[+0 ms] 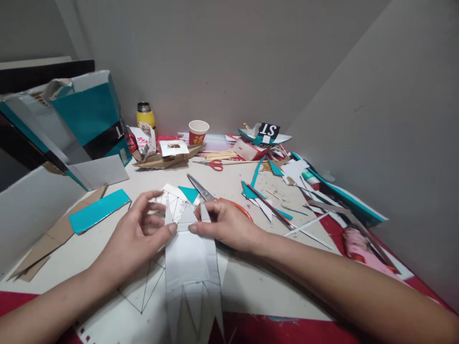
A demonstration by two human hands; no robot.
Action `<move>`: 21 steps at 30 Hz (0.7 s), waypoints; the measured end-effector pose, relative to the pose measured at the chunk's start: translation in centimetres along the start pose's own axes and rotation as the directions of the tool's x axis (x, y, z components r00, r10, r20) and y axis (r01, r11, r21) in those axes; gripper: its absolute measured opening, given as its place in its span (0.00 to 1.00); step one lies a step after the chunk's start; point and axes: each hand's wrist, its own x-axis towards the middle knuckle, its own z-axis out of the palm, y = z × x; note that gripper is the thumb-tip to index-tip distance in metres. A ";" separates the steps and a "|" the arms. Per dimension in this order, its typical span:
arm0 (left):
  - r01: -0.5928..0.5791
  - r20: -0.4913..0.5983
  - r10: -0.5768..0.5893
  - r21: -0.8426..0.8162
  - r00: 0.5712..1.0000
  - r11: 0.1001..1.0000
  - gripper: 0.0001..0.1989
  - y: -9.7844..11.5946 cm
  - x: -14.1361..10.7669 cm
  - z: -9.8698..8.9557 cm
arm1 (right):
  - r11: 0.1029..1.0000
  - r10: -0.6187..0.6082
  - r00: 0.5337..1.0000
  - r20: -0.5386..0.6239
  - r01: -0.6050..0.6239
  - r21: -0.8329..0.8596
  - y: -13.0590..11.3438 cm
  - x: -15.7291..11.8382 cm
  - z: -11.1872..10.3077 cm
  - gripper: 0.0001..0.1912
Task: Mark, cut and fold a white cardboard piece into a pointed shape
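Note:
A white cut-out of card (191,255) with pointed flaps at both ends is held up between my two hands. My left hand (139,227) pinches its upper left edge, thumb in front, the other fingers curled behind. With thumb and fingers my right hand (225,222) grips the upper right part near a fold. Behind and below the card lies a paper sheet (142,291) with ruled black lines. Large scissors (202,187) with orange handles lie just beyond my right hand, which partly hides them. A small teal scrap (188,193) sits beside their blades.
A teal cardboard box (89,114) stands at the left, near a teal strip (100,210) on brown cardboard. At the back are a yellow bottle (145,114), a paper cup (198,131), a cardboard boat (168,158) and small red-handled scissors (215,165). Scraps and a pencil (268,205) litter the right.

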 end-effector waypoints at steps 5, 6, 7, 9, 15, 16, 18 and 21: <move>0.222 0.367 -0.105 -0.292 0.924 0.930 0.12 0.1 0.1 0.6 | 0.995 -0.015 0.999 -0.032 0.018 0.099 -0.3 -0.5 0.0 0.07; 0.215 0.376 -0.093 -0.296 0.922 0.931 0.10 0.0 0.0 0.7 | 0.996 -0.027 1.000 -0.009 0.028 0.087 -0.4 -0.6 0.0 0.06; 0.206 0.370 -0.089 -0.291 0.925 0.934 0.10 0.0 -0.1 0.7 | 0.997 -0.045 0.999 0.008 0.044 0.062 -0.5 -0.7 0.0 0.05; 0.201 0.362 -0.091 -0.277 0.928 0.940 0.10 -0.3 -0.2 0.8 | 0.994 -0.106 0.994 0.017 0.107 -0.029 -0.4 -0.7 -0.1 0.03; 0.220 0.359 -0.131 -0.219 0.924 0.951 0.11 -1.4 0.3 0.8 | 0.827 -0.397 0.915 0.078 0.393 -0.402 0.9 -0.6 0.3 0.04; 0.217 0.361 -0.131 -0.209 0.923 0.954 0.11 -1.4 0.3 0.9 | 0.788 -0.438 0.893 0.101 0.436 -0.435 1.2 -0.6 0.5 0.05; 0.216 0.371 -0.130 -0.202 0.920 0.955 0.12 -1.5 0.4 0.9 | 0.691 -0.522 0.838 0.159 0.525 -0.497 1.5 -0.8 0.7 0.08; 0.234 0.387 -0.133 -0.226 0.912 0.946 0.11 -1.4 0.5 0.9 | 0.521 -0.598 0.759 0.256 0.612 -0.595 1.7 -1.1 0.8 0.10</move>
